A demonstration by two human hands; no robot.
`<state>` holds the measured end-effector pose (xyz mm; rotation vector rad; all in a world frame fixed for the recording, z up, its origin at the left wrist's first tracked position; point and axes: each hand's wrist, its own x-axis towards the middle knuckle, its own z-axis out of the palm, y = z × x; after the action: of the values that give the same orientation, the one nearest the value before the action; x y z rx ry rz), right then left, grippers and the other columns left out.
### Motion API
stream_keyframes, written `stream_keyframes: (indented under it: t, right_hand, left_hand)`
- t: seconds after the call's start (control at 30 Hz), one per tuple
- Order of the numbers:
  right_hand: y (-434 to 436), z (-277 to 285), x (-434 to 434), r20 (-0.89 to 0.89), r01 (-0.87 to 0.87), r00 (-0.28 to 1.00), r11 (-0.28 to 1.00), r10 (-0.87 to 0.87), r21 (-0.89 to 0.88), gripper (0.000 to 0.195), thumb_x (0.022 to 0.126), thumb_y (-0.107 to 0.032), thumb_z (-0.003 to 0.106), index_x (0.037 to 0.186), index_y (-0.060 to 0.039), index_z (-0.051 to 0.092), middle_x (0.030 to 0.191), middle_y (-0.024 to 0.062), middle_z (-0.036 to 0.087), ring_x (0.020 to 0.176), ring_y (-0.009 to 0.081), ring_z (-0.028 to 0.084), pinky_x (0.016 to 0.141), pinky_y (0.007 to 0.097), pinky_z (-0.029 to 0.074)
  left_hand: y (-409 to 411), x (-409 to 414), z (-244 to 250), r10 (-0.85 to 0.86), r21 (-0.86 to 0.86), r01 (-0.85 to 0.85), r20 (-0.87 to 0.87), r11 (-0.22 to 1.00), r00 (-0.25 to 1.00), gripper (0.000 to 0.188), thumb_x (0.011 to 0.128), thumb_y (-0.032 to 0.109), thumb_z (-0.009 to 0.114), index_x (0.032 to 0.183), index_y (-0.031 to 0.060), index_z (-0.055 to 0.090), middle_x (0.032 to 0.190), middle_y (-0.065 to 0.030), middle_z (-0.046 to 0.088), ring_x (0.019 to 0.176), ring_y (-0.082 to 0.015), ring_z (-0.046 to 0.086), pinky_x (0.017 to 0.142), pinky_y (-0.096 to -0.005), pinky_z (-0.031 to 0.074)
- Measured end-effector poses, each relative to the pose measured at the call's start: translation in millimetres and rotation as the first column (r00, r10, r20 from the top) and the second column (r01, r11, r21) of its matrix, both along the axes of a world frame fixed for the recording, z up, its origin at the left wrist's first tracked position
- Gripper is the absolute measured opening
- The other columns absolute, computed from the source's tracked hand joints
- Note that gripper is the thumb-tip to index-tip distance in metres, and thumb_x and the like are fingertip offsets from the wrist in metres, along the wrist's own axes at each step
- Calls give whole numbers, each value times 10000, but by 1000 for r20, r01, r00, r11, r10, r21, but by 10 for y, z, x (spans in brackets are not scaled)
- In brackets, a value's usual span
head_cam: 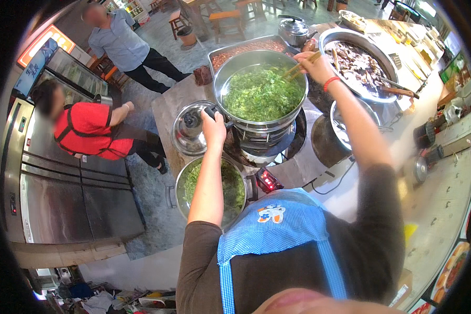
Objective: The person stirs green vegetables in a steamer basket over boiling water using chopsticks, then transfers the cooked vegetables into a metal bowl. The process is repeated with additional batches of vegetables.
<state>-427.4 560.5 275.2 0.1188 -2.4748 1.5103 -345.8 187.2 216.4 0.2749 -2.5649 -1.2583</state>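
Observation:
With my left hand (pixel 214 125) I grip the black side handle of a large stainless steel steamer pot (pixel 263 121). Chopped green leaves (pixel 263 94) fill its top. My right hand (pixel 312 64), a red cord at its wrist, holds wooden chopsticks (pixel 294 72) whose tips reach the greens at the right rim. The pot stands over a round cooker opening. A lid with a black knob (pixel 190 121) lies left of it. Nearer to me, partly behind my left forearm, a second pot (pixel 235 180) also holds greens.
A tray of reddish pieces (pixel 259 46) sits behind the pot. To the right stand a large basin of dark food (pixel 357 66) and a metal bowl (pixel 343 125). A kettle (pixel 294 29) is farther back. Two people (pixel 121 43), (pixel 90 125) stand at the left near steel refrigerators (pixel 55 204).

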Motion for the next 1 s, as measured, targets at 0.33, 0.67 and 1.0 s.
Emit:
stream_keyframes:
  t: [0.33,0.67,1.0]
  right_hand:
    - [-957,539,588,-134,-432,878,882,459,186,184,897,-115,646,1043,-30,719,825,86,727,695,97,643,653,255,509]
    - [-742,267,655,-116,-541,803,797,584,269,158,890,-172,656,961,-65,747,1015,115,719,846,237,684,760,324,535]
    - [-356,708,561,-302,-259,871,884,388,389,176,908,-148,628,987,-17,715,976,93,718,813,230,674,768,291,531]
  left_hand:
    - [-136,-66,-183,-1,42,2,-29,999,1000,593,918,262,532,1378,-63,347,1214,-325,561,1134,-454,551,966,-445,422]
    - [-104,-40,-116,-10,49,10,10,999,1000,607,914,263,531,1382,-75,342,1248,-333,538,1172,-453,528,992,-450,407]
    - [-91,21,-51,-12,28,12,14,1000,1000,576,910,254,538,1359,-63,362,1203,-319,564,1135,-450,547,970,-449,416]
